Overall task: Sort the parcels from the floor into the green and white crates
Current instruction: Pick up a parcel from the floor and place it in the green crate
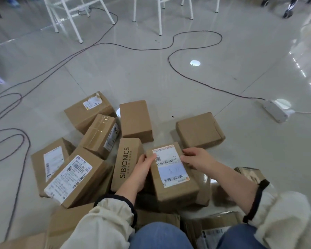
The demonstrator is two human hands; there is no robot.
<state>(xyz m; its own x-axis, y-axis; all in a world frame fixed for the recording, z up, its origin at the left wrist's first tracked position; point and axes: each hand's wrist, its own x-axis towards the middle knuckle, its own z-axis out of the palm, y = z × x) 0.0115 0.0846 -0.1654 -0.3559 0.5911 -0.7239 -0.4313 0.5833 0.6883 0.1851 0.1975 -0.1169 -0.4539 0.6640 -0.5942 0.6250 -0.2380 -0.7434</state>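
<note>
A person's left hand point(144, 168) and right hand point(196, 159) grip a labelled parcel point(172, 174), fingers point(187, 161) curled round its sides, above a pile of cardboard parcels point(75, 178) on the floor point(133, 69). No crates are visible, and most of the sorting seems left.

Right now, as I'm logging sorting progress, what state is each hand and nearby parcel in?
labelled parcel: label up, held between both hands.
left hand: grips its left edge, thumb on the label.
right hand: grips its right edge.
SIBIONICS box: closed, print up, not gripped.
plain box: closed, lying flat, untouched.
taped box: sealed, tilted on other parcels.
</note>
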